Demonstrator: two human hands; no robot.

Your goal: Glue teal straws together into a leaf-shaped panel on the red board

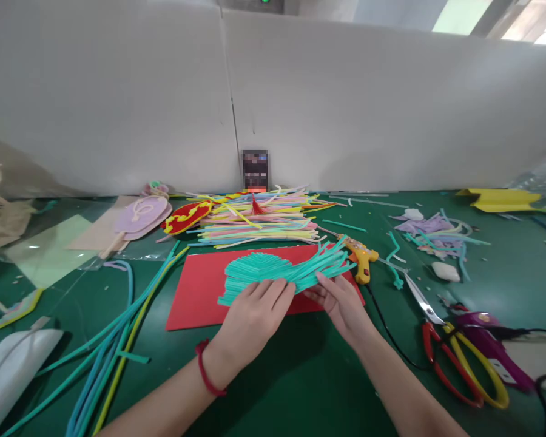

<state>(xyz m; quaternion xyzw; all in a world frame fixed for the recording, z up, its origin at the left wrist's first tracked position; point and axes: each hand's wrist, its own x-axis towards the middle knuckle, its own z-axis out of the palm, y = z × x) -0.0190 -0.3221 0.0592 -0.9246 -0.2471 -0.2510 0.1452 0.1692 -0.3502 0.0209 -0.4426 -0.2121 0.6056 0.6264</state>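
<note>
A fan-shaped piece of teal pipe cleaners (273, 270) lies on a red sheet (195, 294) on the green table. My left hand (255, 315) rests flat on the fan's lower edge, fingers stretched out and pressing it down. My right hand (339, 300) is at the fan's loose strands on the right, its fingers closed on them. A red cord is tied round my left wrist.
A pile of coloured pipe cleaners (259, 221) lies behind the sheet. A yellow glue gun (361, 258) and scissors (455, 346) lie to the right, with a purple tool (491, 340) and cables. Long teal and yellow strands (113, 346) run at left. White partition behind.
</note>
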